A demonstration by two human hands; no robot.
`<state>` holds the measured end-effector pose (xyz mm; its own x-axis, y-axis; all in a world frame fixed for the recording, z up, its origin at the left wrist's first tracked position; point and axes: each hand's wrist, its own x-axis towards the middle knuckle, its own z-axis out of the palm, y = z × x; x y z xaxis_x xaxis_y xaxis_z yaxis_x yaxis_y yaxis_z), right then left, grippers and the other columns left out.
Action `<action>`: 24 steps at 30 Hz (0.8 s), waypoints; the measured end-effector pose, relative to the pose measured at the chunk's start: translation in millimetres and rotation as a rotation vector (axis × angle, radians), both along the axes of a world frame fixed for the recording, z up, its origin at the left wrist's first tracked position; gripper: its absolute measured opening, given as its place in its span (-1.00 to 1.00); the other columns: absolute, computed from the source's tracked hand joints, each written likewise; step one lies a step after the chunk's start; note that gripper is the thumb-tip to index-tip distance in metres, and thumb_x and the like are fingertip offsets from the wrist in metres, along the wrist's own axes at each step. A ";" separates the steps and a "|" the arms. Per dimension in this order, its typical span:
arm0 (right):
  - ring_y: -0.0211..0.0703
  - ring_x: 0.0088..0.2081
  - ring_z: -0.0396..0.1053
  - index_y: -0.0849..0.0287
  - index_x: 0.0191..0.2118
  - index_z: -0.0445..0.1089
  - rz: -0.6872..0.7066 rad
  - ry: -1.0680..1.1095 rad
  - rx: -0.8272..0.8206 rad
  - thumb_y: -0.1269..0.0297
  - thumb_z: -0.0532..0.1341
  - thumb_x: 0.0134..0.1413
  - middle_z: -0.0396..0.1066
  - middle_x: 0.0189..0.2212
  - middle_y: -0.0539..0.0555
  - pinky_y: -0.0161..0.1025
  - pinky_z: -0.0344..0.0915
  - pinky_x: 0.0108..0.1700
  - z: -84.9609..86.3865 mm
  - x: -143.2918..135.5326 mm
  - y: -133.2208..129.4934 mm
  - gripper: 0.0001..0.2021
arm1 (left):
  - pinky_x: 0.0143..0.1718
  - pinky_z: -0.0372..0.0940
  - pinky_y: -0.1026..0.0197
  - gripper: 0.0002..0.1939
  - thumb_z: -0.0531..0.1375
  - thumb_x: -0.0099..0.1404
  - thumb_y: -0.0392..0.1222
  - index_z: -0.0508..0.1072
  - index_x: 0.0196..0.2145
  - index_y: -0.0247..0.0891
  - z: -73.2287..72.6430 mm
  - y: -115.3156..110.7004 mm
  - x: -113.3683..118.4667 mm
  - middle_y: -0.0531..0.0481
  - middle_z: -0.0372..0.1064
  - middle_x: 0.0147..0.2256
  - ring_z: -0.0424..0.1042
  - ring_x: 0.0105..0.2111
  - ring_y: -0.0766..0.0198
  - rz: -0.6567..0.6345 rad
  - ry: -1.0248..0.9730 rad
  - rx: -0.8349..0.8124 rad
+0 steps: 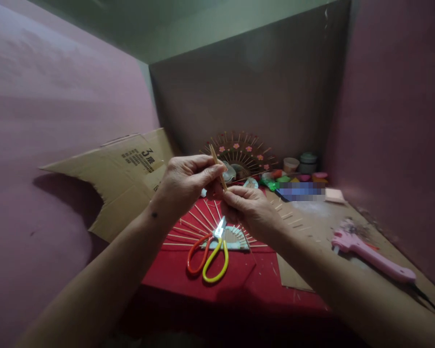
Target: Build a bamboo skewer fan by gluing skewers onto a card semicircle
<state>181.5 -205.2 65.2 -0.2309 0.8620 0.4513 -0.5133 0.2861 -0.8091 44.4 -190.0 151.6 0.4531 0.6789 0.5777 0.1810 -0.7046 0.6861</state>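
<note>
A small bundle of thin wooden sticks (213, 153) is held up above the table between my two hands. My left hand (193, 175) pinches the upper part between thumb and fingers. Lower down, my right hand (252, 207) closes its fingertips on the bottom end. Below the hands lie scissors (215, 251) with one red and one yellow handle, blades pointing away from me. They rest across a half-round fan frame (181, 235) of sticks spreading from a pale curved base, partly hidden by my hands.
A finished-looking fan with pink flowers (236, 146) stands at the back. Torn cardboard (130, 174) leans at the left wall. On the right, a pink glue gun (373, 256) with a cord lies on a cardboard sheet (293, 278). Tubs (308, 163) stand behind. Red cloth (166, 275) covers the table.
</note>
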 end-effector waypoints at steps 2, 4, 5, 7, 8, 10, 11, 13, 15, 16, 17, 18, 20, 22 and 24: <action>-0.40 -0.60 0.22 0.21 -0.40 0.47 0.016 0.048 -0.014 0.22 0.28 0.03 0.36 -0.58 -0.05 -0.35 0.10 -0.52 -2.6 2.2 -1.7 -0.84 | -0.64 0.27 0.38 -0.79 0.17 0.24 -0.23 0.47 -0.52 -0.31 0.1 -0.8 1.6 0.04 0.39 -0.63 0.35 -0.65 0.41 0.000 -0.005 0.011; -0.37 -0.56 0.28 0.21 -0.35 0.49 0.019 0.090 -0.047 0.25 0.30 0.00 0.41 -0.54 -0.02 -0.33 0.19 -0.47 -6.1 4.2 -3.8 -0.87 | -0.64 0.28 0.38 -0.80 0.18 0.24 -0.23 0.48 -0.51 -0.32 -0.6 -0.3 2.9 0.03 0.41 -0.62 0.36 -0.66 0.40 0.001 -0.019 0.010; -0.35 -0.55 0.30 0.21 -0.34 0.50 0.015 0.102 -0.066 0.26 0.31 -0.02 0.42 -0.54 -0.01 -0.31 0.21 -0.45 -8.0 5.0 -4.9 -0.87 | -0.65 0.28 0.38 -0.81 0.18 0.23 -0.22 0.49 -0.50 -0.32 -1.1 0.2 3.5 0.03 0.41 -0.62 0.36 -0.66 0.40 0.002 -0.025 0.009; -0.33 -0.55 0.32 0.20 -0.35 0.50 -0.005 0.105 -0.094 0.27 0.32 -0.05 0.43 -0.55 0.00 -0.30 0.23 -0.45 -11.4 6.1 -6.9 -0.87 | -0.66 0.27 0.39 -0.82 0.19 0.23 -0.22 0.49 -0.49 -0.32 -1.9 1.2 4.4 0.03 0.41 -0.63 0.36 -0.67 0.41 0.010 -0.031 0.005; -0.33 -0.56 0.33 0.20 -0.35 0.50 -0.022 0.103 -0.102 0.28 0.32 -0.05 0.43 -0.55 0.00 -0.30 0.22 -0.46 -12.7 6.2 -7.7 -0.87 | -0.66 0.28 0.39 -0.82 0.19 0.23 -0.23 0.49 -0.50 -0.32 -2.1 1.5 4.8 0.03 0.41 -0.63 0.36 -0.68 0.41 0.016 -0.034 0.002; -0.33 -0.57 0.32 0.20 -0.34 0.50 -0.053 0.097 -0.105 0.27 0.32 -0.05 0.43 -0.57 -0.01 -0.29 0.22 -0.47 -14.4 6.0 -9.1 -0.86 | -0.66 0.29 0.39 -0.82 0.19 0.22 -0.24 0.49 -0.51 -0.32 -2.3 1.8 5.6 0.02 0.42 -0.63 0.36 -0.69 0.41 0.027 -0.043 -0.006; -0.33 -0.57 0.32 0.20 -0.34 0.50 -0.066 0.097 -0.104 0.27 0.32 -0.05 0.43 -0.57 -0.02 -0.29 0.21 -0.48 -14.8 5.6 -9.6 -0.86 | -0.66 0.30 0.38 -0.82 0.20 0.21 -0.25 0.49 -0.52 -0.32 -2.3 1.8 5.9 0.01 0.42 -0.63 0.37 -0.69 0.40 0.031 -0.048 -0.009; -0.33 -0.57 0.33 0.21 -0.35 0.50 -0.080 0.101 -0.111 0.27 0.33 -0.06 0.43 -0.57 -0.01 -0.29 0.22 -0.46 -15.1 4.7 -10.7 -0.86 | -0.66 0.30 0.38 -0.81 0.20 0.21 -0.24 0.49 -0.53 -0.32 -2.7 1.5 6.3 0.00 0.43 -0.63 0.38 -0.69 0.39 0.036 -0.057 -0.009; -0.34 -0.56 0.33 0.21 -0.35 0.50 -0.087 0.108 -0.129 0.27 0.34 -0.07 0.44 -0.55 0.00 -0.28 0.23 -0.45 -15.1 3.9 -11.6 -0.86 | -0.67 0.30 0.38 -0.82 0.21 0.21 -0.24 0.49 -0.53 -0.31 -3.4 1.2 6.7 0.00 0.43 -0.63 0.39 -0.69 0.38 0.045 -0.063 -0.005; -0.34 -0.56 0.32 0.21 -0.36 0.50 -0.094 0.109 -0.136 0.27 0.34 -0.08 0.45 -0.55 0.01 -0.29 0.23 -0.45 -15.0 3.5 -11.9 -0.86 | -0.67 0.31 0.39 -0.82 0.21 0.21 -0.23 0.50 -0.52 -0.31 -3.8 0.9 6.9 0.00 0.43 -0.63 0.39 -0.69 0.38 0.053 -0.071 -0.001; -0.35 -0.57 0.31 0.22 -0.37 0.50 -0.101 0.107 -0.141 0.26 0.34 -0.08 0.45 -0.55 0.01 -0.29 0.22 -0.46 -15.0 3.2 -12.2 -0.85 | -0.66 0.31 0.39 -0.83 0.22 0.20 -0.23 0.50 -0.52 -0.31 -4.3 0.6 7.2 0.00 0.43 -0.63 0.39 -0.69 0.38 0.062 -0.081 0.005; -0.36 -0.57 0.30 0.21 -0.38 0.50 -0.111 0.105 -0.143 0.25 0.34 -0.08 0.44 -0.55 0.01 -0.29 0.21 -0.47 -15.0 2.9 -12.3 -0.85 | -0.66 0.32 0.39 -0.83 0.22 0.20 -0.23 0.50 -0.51 -0.32 -4.7 0.3 7.6 0.01 0.43 -0.64 0.40 -0.68 0.38 0.072 -0.093 0.011; -0.37 -0.58 0.27 0.21 -0.39 0.49 -0.132 0.096 -0.138 0.22 0.34 -0.08 0.44 -0.56 0.00 -0.31 0.18 -0.49 -15.2 2.5 -12.4 -0.84 | -0.64 0.33 0.39 -0.83 0.22 0.20 -0.23 0.51 -0.51 -0.33 -5.4 -0.5 8.8 0.01 0.43 -0.63 0.41 -0.67 0.38 0.087 -0.109 0.020; -0.38 -0.58 0.26 0.21 -0.39 0.49 -0.149 0.082 -0.124 0.22 0.34 -0.07 0.44 -0.55 0.00 -0.32 0.17 -0.49 -15.6 2.0 -12.2 -0.84 | -0.64 0.34 0.39 -0.82 0.22 0.20 -0.22 0.51 -0.52 -0.33 -6.1 -1.1 10.1 0.02 0.43 -0.64 0.40 -0.67 0.38 0.094 -0.119 0.021; -0.39 -0.59 0.25 0.21 -0.37 0.48 -0.164 0.070 -0.105 0.21 0.33 -0.05 0.45 -0.55 -0.01 -0.33 0.15 -0.50 -16.4 1.1 -11.7 -0.83 | -0.65 0.34 0.39 -0.82 0.23 0.19 -0.22 0.50 -0.53 -0.33 -7.1 -1.0 11.0 0.02 0.42 -0.65 0.40 -0.68 0.39 0.090 -0.137 0.013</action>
<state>182.6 -216.9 48.7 -0.0552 0.9287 0.3667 -0.5228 0.2860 -0.8030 55.4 -191.0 144.6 0.3071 0.7053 0.6389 0.1491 -0.6987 0.6997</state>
